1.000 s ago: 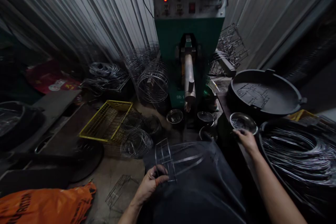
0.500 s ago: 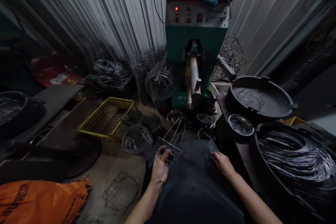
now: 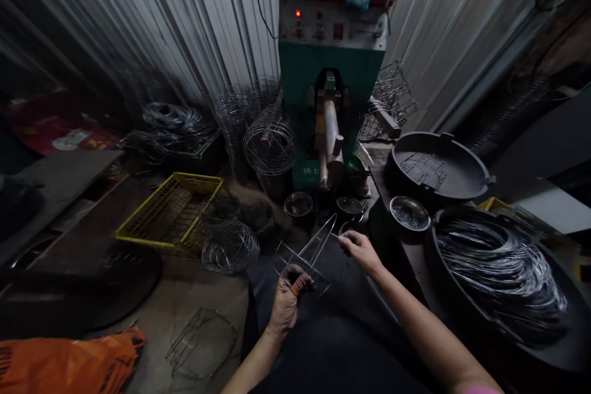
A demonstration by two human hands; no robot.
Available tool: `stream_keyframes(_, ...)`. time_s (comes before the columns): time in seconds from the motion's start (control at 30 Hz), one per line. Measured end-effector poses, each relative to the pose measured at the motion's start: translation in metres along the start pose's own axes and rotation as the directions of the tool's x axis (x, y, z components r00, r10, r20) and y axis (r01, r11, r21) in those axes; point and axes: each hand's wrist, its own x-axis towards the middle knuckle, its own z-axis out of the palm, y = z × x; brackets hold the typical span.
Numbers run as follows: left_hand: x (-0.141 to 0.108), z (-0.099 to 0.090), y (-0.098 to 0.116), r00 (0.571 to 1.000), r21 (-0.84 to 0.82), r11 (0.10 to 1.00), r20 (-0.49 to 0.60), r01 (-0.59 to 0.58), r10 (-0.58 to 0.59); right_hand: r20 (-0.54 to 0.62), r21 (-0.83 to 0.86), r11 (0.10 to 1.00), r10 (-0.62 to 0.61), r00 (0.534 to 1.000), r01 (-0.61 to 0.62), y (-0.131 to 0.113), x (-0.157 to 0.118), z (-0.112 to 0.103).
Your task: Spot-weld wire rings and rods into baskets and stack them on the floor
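Observation:
My left hand point(image 3: 287, 298) is closed around the lower end of a wire frame point(image 3: 310, 252), its thumb side showing an orange covering. The frame tilts up and away, narrowing to a bent tip above dark cloth over my lap. Close to that tip, on its right, my right hand point(image 3: 357, 249) is pinched; a thin bit seems to show at the fingertips, too small to name. Beyond both hands stands a green machine point(image 3: 295, 86) with a metal arm point(image 3: 331, 126) pointing toward me. Two small round bowls, a left bowl point(image 3: 298, 204) and a right bowl point(image 3: 349, 206), sit below it.
To the left are a yellow wire basket point(image 3: 173, 209), wire coils point(image 3: 231, 247), a loose wire frame point(image 3: 203, 341) and an orange bag point(image 3: 69, 360). To the right stand a round black pan point(image 3: 438, 166), a metal bowl point(image 3: 409, 213) and a tub of wire rings point(image 3: 498, 271).
My right hand has come from the cloth's right side up and left to the wire frame's tip. My left hand keeps its hold. The whole view has shifted slightly.

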Motion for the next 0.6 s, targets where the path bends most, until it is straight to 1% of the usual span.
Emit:
stream_keyframes(0.07,0.000,0.001,-0.001,0.999,0.019,0.999,-0.012,-0.041,0.041,0.035,0.099,0.995,0.012,0.999,-0.016,-0.008,0.005,0.011)
stream_keyframes(0.13,0.000,0.001,-0.001,0.998,0.034,0.997,-0.023,-0.066,0.067,0.042,0.158,0.987,-0.001,0.999,-0.006,-0.011,0.007,0.018)
stream_keyframes(0.33,-0.002,0.004,0.000,0.998,0.054,0.997,-0.009,-0.062,0.063,0.026,0.279,0.960,-0.034,0.999,0.025,-0.009,0.009,0.029)
stream_keyframes(0.47,-0.002,0.007,0.000,0.999,0.030,0.999,-0.024,-0.030,0.031,0.025,0.300,0.953,-0.055,0.998,0.045,-0.009,0.013,0.035)
stream_keyframes(0.6,0.001,0.006,-0.001,0.999,0.019,0.999,-0.021,-0.033,0.033,0.009,0.278,0.958,-0.075,0.997,0.069,-0.012,0.016,0.037)
